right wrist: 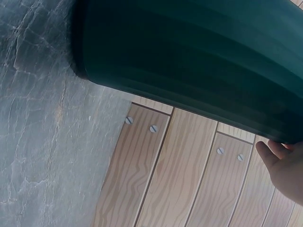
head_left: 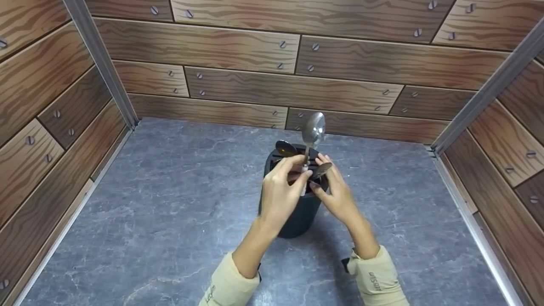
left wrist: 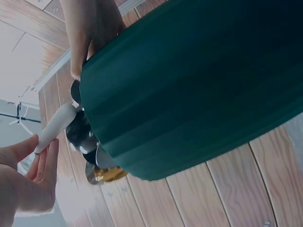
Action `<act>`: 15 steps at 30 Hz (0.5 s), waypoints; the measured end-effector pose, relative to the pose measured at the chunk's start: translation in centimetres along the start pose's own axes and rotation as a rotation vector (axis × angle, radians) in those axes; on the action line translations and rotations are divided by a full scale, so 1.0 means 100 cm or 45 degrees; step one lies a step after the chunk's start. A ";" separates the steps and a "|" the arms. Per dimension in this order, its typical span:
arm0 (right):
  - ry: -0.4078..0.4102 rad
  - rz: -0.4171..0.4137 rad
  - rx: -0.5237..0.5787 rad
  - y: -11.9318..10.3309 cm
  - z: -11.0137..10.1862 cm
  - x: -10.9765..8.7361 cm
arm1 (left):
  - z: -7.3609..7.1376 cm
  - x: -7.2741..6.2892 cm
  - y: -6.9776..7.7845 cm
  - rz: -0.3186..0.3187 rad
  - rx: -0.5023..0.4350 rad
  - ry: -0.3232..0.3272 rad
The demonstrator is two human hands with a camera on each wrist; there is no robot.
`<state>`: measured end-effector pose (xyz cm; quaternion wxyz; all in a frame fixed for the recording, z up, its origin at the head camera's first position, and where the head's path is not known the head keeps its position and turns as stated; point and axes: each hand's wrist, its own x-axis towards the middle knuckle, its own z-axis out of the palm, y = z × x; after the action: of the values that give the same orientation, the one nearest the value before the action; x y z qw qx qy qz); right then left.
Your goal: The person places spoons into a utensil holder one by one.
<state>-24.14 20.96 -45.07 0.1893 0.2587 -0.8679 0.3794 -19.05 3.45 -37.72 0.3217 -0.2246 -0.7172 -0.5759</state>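
Note:
A dark green utensil holder [head_left: 299, 221] with a black top stands on the floor. My left hand [head_left: 280, 187] pinches the white handle [left wrist: 57, 125] of a spoon above the holder's top; the spoon's shiny silver bowl [head_left: 314, 128] points upward. Fairly straight, the fingers of my right hand [head_left: 340, 197] touch the holder's right rim, beside another spoon's bowl [head_left: 322, 170]. At the back left of the top sticks up a dark, round utensil head [head_left: 286, 148]. My hands partly hide the holder's slots.
Grey marble-patterned flooring [head_left: 170, 204] surrounds the holder. Wood-print panels [head_left: 238, 51] form the back and side walls, with metal strips [head_left: 106, 63] at the corners. Several metal utensil heads [left wrist: 102, 161] cluster at the holder's mouth in the left wrist view.

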 end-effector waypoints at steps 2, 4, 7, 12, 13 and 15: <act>-0.001 -0.005 0.003 -0.001 0.000 0.000 | 0.003 -0.002 -0.001 -0.002 -0.012 -0.004; -0.003 -0.008 0.010 -0.001 0.000 0.000 | 0.005 -0.005 -0.003 -0.002 -0.022 -0.003; -0.010 0.004 0.020 -0.002 0.000 0.000 | 0.008 -0.008 -0.005 0.016 -0.021 0.002; -0.018 0.064 -0.008 -0.004 -0.002 -0.002 | 0.010 -0.011 -0.008 0.101 0.049 0.006; -0.016 0.070 -0.017 -0.004 -0.002 -0.003 | 0.010 -0.011 -0.009 0.119 0.071 0.005; -0.014 0.071 -0.025 -0.005 -0.002 -0.002 | 0.010 -0.013 -0.011 0.158 0.135 0.012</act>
<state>-23.64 20.91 -44.81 0.1763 0.2345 -0.8796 0.3745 -19.09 4.23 -39.53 0.3717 -0.2484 -0.7299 -0.5170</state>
